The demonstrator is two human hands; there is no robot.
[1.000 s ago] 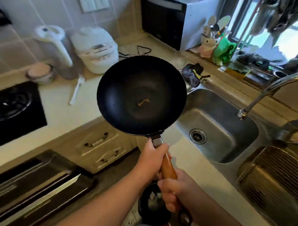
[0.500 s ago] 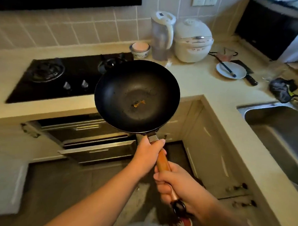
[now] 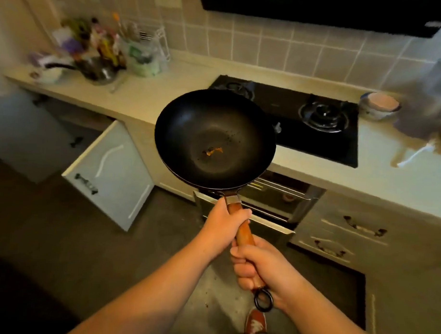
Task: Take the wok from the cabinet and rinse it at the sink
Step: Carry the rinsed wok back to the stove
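A black wok [image 3: 215, 139] with a wooden handle [image 3: 244, 232] hangs in the air in front of the counter edge, beside the stove. A small orange scrap lies in its bottom. My left hand [image 3: 222, 224] grips the handle just behind the metal collar. My right hand [image 3: 263, 265] grips the handle's rear end, above its black hanging ring [image 3: 263, 299]. The sink is out of view.
A black gas stove [image 3: 303, 119] sits in the counter [image 3: 141, 99] behind the wok. Below it a pull-out rack [image 3: 270, 201] stands open. A white cabinet door [image 3: 109, 175] hangs open at the left. Bottles and bags crowd the far left corner. A bowl [image 3: 379, 106] stands right of the stove.
The view has swung left, from the sink past the rice cooker to the stove and left counter. The wok has travelled left with both hands still on its handle.
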